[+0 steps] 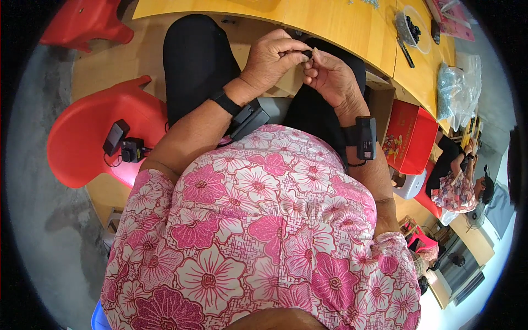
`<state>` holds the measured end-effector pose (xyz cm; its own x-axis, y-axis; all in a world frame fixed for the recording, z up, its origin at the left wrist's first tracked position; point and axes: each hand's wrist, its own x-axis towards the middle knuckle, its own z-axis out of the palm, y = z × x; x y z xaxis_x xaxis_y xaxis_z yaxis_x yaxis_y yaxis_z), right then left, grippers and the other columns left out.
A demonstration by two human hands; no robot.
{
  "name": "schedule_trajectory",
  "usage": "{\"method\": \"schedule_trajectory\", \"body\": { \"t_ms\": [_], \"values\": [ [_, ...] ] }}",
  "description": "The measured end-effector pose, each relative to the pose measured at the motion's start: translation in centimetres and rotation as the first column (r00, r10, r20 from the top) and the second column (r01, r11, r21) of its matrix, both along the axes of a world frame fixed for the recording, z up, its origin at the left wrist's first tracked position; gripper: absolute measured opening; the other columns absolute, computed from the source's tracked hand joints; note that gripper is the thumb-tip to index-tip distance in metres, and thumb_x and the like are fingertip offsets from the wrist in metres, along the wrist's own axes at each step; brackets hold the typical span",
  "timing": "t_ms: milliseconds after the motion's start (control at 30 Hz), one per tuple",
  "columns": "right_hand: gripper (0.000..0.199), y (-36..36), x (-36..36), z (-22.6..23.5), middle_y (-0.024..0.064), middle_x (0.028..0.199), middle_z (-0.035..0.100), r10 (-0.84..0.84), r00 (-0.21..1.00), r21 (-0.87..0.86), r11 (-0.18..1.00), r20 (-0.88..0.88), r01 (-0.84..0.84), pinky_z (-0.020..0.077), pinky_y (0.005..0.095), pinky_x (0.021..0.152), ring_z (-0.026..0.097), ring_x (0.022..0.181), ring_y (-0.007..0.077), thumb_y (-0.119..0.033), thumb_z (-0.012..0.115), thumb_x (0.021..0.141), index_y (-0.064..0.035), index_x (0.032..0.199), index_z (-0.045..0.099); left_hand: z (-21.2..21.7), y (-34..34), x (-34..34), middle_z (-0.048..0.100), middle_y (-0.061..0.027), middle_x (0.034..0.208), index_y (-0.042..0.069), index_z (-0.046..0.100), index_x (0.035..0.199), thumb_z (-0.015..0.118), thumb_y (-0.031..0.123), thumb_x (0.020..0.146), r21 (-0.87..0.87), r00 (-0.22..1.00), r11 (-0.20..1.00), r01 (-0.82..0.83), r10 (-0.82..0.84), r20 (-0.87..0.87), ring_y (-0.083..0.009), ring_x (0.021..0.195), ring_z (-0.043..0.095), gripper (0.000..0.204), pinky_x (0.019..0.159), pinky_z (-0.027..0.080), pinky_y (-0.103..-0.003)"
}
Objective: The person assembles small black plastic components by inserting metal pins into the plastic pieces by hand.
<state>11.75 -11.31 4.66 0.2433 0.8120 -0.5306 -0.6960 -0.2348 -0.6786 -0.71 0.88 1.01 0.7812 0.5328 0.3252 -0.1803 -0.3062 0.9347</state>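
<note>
My left hand [275,58] is closed in a pinch above my lap, with its thumb and forefinger on a small black piece [308,54]. From the other side my right hand [331,77] meets it, fingers curled and fingertips closed on the same piece. Most of the piece is hidden by the fingers, and its exact kind cannot be made out. Both hands are just off the near edge of the yellow wooden table [330,25]. A black strap with a box-shaped device is on each wrist.
On the table's right stand a clear plastic bowl [406,37] of black pieces, a black pen-like tool [406,53] and a clear bag [454,88] of grey-blue bits. A red box [410,135] sits below. A red chair [77,132] holds black devices; other people sit at right.
</note>
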Motion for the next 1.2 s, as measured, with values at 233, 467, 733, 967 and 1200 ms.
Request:
{"method": "schedule_trajectory", "body": {
  "t_ms": [233,467,733,967,1200],
  "values": [
    [0.02,0.3,-0.6,-0.2,0.001,0.074,0.051,-0.09,0.995,0.068,0.994,0.03,0.088,0.0432,0.0282,0.064,0.044,0.062,0.0105,-0.022,0.058,0.089,-0.002,0.085,0.057,0.0,0.1,0.2,0.057,-0.002,0.075,0.006,0.069,0.093,0.066,0.009,0.079,-0.011,0.999,1.0,-0.016,0.015,-0.037,-0.0098,0.07,0.055,0.015,0.062,0.044,-0.022],
    [0.016,0.1,-1.6,0.7,0.0009,0.076,0.053,-0.108,0.95,0.117,0.99,0.294,0.076,0.0436,0.0259,0.064,0.046,0.064,0.0094,-0.015,0.054,0.09,0.0002,0.092,0.059,-0.9,-0.2,0.6,0.059,0.001,0.08,0.006,0.063,0.111,0.059,0.016,0.088,-0.393,0.994,0.913,0.109,-0.105,0.032,-0.0084,0.077,0.057,0.026,0.073,0.049,-0.021],
    [0.024,-0.5,-2.1,0.0,0.005,0.082,0.058,-0.089,0.281,0.111,0.992,0.955,-0.064,0.047,0.0246,0.067,0.056,0.071,0.0129,-0.007,0.061,0.082,-0.0029,0.105,0.058,-0.5,0.0,-0.1,0.058,0.0003,0.091,0.006,0.055,0.121,0.05,0.024,0.094,-0.685,0.933,0.644,0.342,-0.318,0.167,-0.0068,0.083,0.057,0.033,0.078,0.05,-0.022],
    [0.024,-0.1,-2.2,0.4,0.0064,0.081,0.057,-0.117,0.2,0.138,0.986,0.973,-0.095,0.0467,0.0245,0.067,0.056,0.071,0.0158,-0.009,0.063,0.081,-0.0047,0.105,0.059,0.0,-0.2,0.1,0.062,-0.0048,0.102,0.003,0.055,0.119,0.052,0.017,0.093,-0.728,0.952,0.62,0.293,-0.259,0.162,-0.0078,0.083,0.059,0.03,0.076,0.051,-0.021],
    [0.025,-0.1,-1.9,0.4,0.006,0.079,0.056,-0.087,0.203,0.107,0.99,0.975,-0.095,0.0465,0.0255,0.066,0.056,0.071,0.0156,-0.01,0.063,0.081,-0.0051,0.105,0.059,-0.1,-0.1,0.3,0.062,-0.0046,0.102,0.003,0.055,0.12,0.052,0.016,0.093,-0.739,0.945,0.596,0.315,-0.267,0.188,-0.0074,0.083,0.059,0.03,0.076,0.051,-0.02]
  ]
}}
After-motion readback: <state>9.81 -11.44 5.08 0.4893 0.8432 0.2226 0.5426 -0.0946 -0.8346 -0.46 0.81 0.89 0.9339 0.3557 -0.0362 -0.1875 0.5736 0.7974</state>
